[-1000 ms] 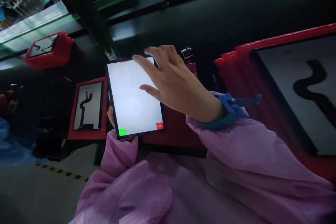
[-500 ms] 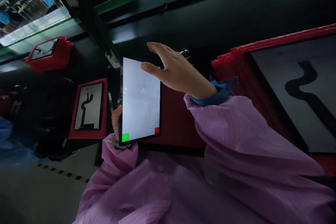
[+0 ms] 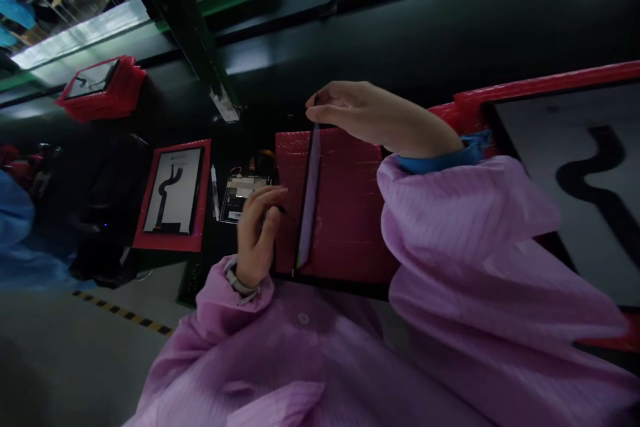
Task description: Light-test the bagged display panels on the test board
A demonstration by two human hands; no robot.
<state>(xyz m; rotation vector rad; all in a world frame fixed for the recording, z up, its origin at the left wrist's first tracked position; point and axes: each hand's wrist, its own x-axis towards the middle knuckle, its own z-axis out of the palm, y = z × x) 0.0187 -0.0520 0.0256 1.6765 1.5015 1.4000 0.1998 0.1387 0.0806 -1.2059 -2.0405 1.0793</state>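
Observation:
A thin display panel (image 3: 311, 193) stands almost edge-on above a red bubble-wrap sheet (image 3: 350, 207). My right hand (image 3: 360, 110) pinches its top edge between thumb and fingers. To the left of the panel, my left hand (image 3: 257, 233) has its fingers and thumb closed around a dark flex cable (image 3: 283, 209) that runs toward the panel's back. A small circuit board (image 3: 240, 199) with silver and black parts lies behind my left hand, which hides part of it. A white pen (image 3: 215, 193) rests beside the board.
Left of the pen, another panel (image 3: 173, 190) lies on a red bubble-wrap sheet. A red stack (image 3: 107, 90) with a panel on top stands at the back left. A larger stack with a panel (image 3: 540, 147) fills the right side. A green metal post (image 3: 193, 33) rises behind.
The panel has turned from facing me with its lit white screen to nearly edge-on and shifted right. My right hand has taken hold of its top edge. My left hand has come off its side.

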